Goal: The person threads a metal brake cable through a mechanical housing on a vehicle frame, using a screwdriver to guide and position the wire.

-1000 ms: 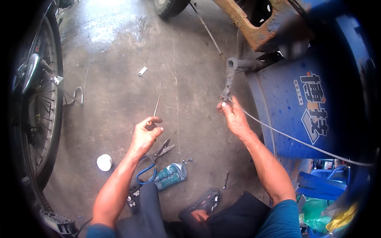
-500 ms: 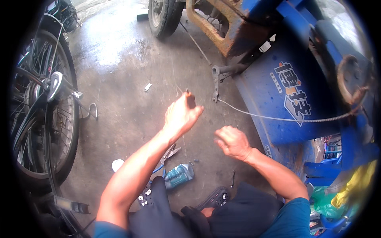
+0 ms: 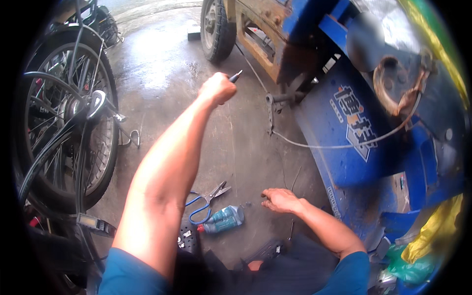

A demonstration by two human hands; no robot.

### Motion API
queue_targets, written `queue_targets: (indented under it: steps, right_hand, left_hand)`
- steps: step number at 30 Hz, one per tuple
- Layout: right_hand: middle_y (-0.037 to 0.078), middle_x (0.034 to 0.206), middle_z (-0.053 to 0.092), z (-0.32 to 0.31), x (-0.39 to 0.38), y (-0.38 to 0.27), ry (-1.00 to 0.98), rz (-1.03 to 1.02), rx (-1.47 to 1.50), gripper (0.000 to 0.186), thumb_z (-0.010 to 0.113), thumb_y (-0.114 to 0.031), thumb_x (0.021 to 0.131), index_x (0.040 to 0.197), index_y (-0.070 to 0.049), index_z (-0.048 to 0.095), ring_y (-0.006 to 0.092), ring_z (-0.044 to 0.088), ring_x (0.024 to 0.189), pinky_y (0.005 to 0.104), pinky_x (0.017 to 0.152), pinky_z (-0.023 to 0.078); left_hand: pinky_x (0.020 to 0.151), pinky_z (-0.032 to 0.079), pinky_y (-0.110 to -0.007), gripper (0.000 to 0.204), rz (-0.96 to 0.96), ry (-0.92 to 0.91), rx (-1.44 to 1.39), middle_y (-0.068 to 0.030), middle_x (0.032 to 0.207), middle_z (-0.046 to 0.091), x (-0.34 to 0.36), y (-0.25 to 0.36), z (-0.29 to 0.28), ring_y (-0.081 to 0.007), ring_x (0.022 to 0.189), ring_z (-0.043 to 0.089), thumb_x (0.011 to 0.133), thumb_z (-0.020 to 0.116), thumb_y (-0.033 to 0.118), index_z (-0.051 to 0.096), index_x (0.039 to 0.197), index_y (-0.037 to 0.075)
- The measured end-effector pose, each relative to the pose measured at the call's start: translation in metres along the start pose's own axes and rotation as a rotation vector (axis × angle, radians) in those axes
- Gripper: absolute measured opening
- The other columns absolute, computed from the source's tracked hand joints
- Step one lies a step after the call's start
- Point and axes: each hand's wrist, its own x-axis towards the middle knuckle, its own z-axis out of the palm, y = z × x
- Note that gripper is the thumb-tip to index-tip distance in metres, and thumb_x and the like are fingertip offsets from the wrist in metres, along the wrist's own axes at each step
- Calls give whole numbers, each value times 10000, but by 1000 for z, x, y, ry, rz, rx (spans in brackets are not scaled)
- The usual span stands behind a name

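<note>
My left hand (image 3: 216, 88) is raised over the floor, its fingers wrapped round a dark tool with a pointed metal tip (image 3: 236, 76); the fist hides the rest of it. Lower and to the right, my right hand (image 3: 282, 200) has its fingers curled and pressed together. A thin wire (image 3: 296, 178) rises from beside that hand, and the fingers hide where it is gripped. Blue-handled scissors (image 3: 210, 194) lie with blades apart on the floor between my arms. Touching distance from them is a clear bottle of teal liquid (image 3: 223, 220) with a red cap.
A spoked bicycle wheel (image 3: 105, 147) stands on the left. On the right is a blue vehicle panel (image 3: 339, 132) with a rusty frame (image 3: 260, 49) and a tyre (image 3: 216, 34). A steel cable (image 3: 314, 146) loops from a metal lever (image 3: 270, 115) across the panel. Yellow and green bags (image 3: 418, 255) lie lower right.
My left hand has moved up and away from me with the tool. My right hand has dropped lower and nearer to my body. The view has shifted, showing the scissors and bottle more fully.
</note>
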Motion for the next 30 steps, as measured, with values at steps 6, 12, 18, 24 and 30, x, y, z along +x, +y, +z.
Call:
queue_targets:
  steps: [6,12,18,24,30]
  right_hand:
    - [193,1126,611,6,-1,-2,-115,64,-100,355,580,-266,884,1146,-28,573,366,564,1088,454,925,448]
    - [190,1137,608,1,-1,4,-106,122,-118,373,577,-275,888,1166,-27,568,358,550,1119,449,949,435]
    - [194,1101,620,-7,6,1,-93,152,-134,321,572,-260,878,1105,-33,580,369,563,1087,461,926,449]
    - [186,1128,620,3,-8,21,-74,153,-131,389,565,-283,896,1174,-12,566,362,564,1099,445,920,452]
    - [216,1140,613,9,-16,32,-144,243,-126,350,574,-254,878,1149,-33,586,383,552,1113,453,948,444]
  left_hand:
    - [491,486,-320,228,-128,1,72,-76,648,601,-2,-86,-2,-174,542,604,753,581,131,644,959,53]
    - [647,525,-349,280,-52,21,361,-117,704,659,-3,-100,8,-219,611,654,721,613,178,674,965,53]
    - [695,529,-355,343,86,70,332,-145,742,671,6,-93,13,-235,653,669,730,630,207,676,1030,46]
    - [890,488,-414,324,-13,-112,329,-184,1044,671,-11,-63,4,-337,1025,630,774,570,177,678,1064,79]
    - [728,536,-399,318,34,-126,368,-175,860,690,-1,-79,4,-314,805,681,772,580,180,675,1051,60]
